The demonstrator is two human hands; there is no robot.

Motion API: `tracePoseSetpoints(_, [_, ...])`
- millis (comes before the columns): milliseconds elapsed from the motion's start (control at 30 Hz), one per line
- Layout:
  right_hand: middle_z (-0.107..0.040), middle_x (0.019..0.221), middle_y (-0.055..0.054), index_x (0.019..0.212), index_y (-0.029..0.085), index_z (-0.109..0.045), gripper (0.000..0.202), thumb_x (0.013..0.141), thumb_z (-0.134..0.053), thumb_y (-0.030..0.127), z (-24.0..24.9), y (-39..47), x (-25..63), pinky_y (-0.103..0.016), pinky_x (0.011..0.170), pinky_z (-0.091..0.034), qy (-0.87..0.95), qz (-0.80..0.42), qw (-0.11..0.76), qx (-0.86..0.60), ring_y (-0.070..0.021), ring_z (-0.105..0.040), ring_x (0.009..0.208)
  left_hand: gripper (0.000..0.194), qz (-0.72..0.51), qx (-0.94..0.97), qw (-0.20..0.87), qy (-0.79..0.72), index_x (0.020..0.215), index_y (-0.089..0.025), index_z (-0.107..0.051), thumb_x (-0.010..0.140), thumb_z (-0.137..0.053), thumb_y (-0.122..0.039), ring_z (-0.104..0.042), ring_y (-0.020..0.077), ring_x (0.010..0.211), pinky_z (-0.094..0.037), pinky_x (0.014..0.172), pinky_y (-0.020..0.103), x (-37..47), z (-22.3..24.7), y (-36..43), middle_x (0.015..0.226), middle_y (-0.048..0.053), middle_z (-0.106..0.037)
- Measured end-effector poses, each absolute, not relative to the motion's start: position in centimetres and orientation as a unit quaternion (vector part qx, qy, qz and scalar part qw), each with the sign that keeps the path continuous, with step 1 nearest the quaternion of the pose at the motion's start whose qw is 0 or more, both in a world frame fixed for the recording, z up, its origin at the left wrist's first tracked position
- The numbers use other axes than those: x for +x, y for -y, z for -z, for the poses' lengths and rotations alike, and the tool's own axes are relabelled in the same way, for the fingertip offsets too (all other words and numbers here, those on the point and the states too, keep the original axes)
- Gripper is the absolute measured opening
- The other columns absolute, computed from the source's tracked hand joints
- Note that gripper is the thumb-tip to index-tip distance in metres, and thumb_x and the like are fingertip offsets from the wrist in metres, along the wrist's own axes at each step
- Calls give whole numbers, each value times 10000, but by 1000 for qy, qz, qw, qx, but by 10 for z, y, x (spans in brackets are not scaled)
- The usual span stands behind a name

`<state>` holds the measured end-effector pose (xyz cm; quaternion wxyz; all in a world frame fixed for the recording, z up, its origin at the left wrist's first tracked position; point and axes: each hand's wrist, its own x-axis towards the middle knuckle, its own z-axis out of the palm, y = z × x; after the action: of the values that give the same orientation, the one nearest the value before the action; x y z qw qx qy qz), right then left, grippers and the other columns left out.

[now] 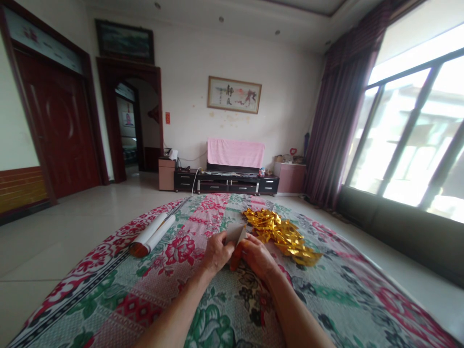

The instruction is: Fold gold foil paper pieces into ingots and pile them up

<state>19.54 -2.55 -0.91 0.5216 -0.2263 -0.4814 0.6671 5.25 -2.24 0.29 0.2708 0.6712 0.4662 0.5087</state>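
Between my two hands is a folded piece of foil paper [235, 234], pale grey on the side facing up and orange-gold where it shows lower down. My left hand [218, 251] pinches its left side, thumb on top. On the right edge, the fingers of my right hand [256, 253] are closed on the same paper. A heap of folded shiny gold foil pieces [277, 232] lies just beyond my right hand. Off to the left rests a roll of white-backed paper [154, 234], its curled end showing copper-gold inside.
A patterned floral cloth [213, 319] covers the surface beneath my hands. Farther off stands a low black cabinet [228, 185] with a pink cloth [235, 152] draped over something above it. A dark curtain [333, 106] hangs beside the right window.
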Motion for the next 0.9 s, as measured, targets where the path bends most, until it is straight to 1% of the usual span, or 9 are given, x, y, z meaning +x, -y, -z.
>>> tracePoseSetpoints(133, [-615,705,2,830,182,-626,179,671,-677,248,9,24,194,-244,630,-440,445,-659,551,-252,-120,-558,634,138,-518,666,297,-448,646,-144,-594,665,-472,-205,-487,110,563,-343,504,187,53,1,19,561,-15,-562])
tracePoseSetpoints(333, [-631,765,-14,856,182,-634,214,668,-685,269,7,24,191,-235,636,-445,441,-652,557,-264,-121,-563,674,126,-535,631,356,-435,630,-149,-572,654,-469,-218,-491,111,571,-351,502,182,52,6,13,549,-21,-541])
tracePoseSetpoints(533, [-640,817,-32,934,191,-635,295,675,-674,326,7,24,188,-237,601,-454,470,-631,543,-292,-133,-573,674,172,-546,573,437,-428,705,-147,-606,645,-465,-223,-518,114,557,-372,488,183,50,5,15,577,-13,-576])
tracePoseSetpoints(667, [-639,850,-35,950,197,-639,335,665,-673,371,4,26,187,-243,593,-459,484,-620,535,-308,-141,-573,693,220,-538,546,483,-423,767,-130,-630,638,-485,-234,-519,114,534,-379,477,190,50,-1,22,571,-8,-589])
tracePoseSetpoints(900, [-637,869,-40,953,223,-646,315,684,-631,386,1,30,186,-236,582,-459,495,-611,526,-325,-160,-561,757,261,-522,537,510,-423,803,-110,-660,591,-537,-201,-525,122,517,-374,466,198,49,-2,22,530,-10,-587])
